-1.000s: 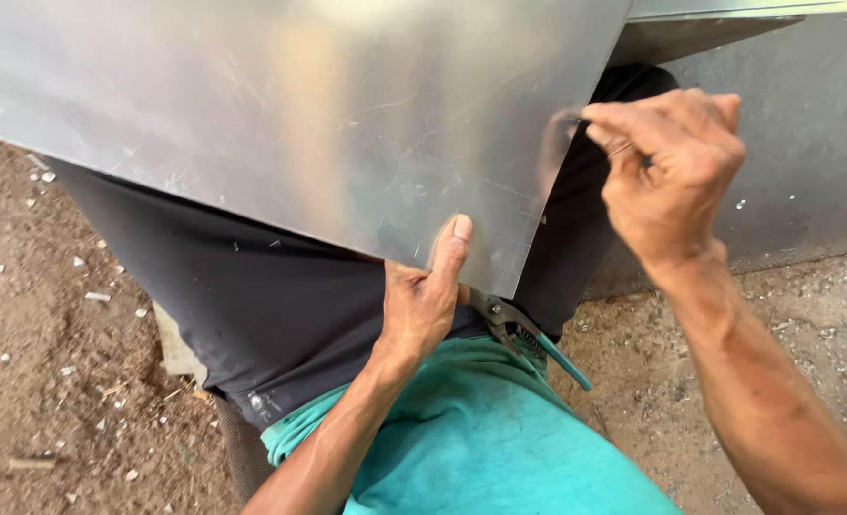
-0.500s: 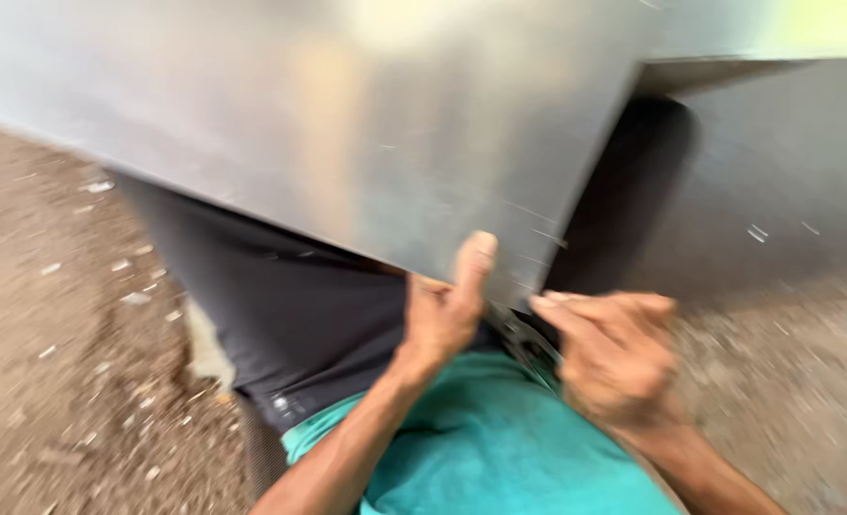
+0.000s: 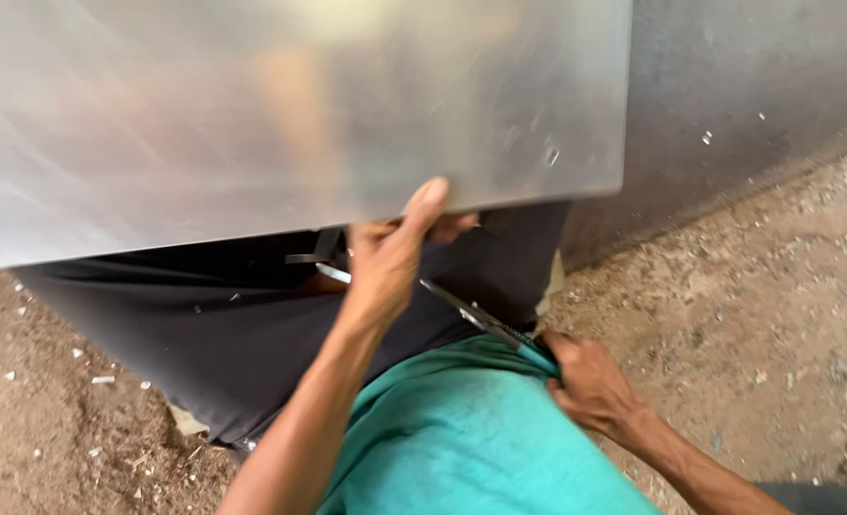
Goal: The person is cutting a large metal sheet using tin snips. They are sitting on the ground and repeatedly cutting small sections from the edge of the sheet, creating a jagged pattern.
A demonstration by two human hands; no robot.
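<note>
We are steadying a large flat sheet of shiny grey metal [image 3: 252,114] with our left hand [image 3: 390,253], thumb pressed up over its lower edge and fingers curled behind, so the sheet is resting tilted across our dark-trousered lap [image 3: 204,334] rather than sliding to the ground. Our right hand [image 3: 590,386] is down at our hip, closing around the green-handled metal snips [image 3: 485,319], whose handles are lying against our teal shirt [image 3: 471,429]; its long blades are pointing up and left under the sheet, their tips hidden behind the left hand. The bare brown dirt floor [image 3: 747,315] is lying all around, and a dull grey metal panel [image 3: 747,86] is standing just behind the sheet.
</note>
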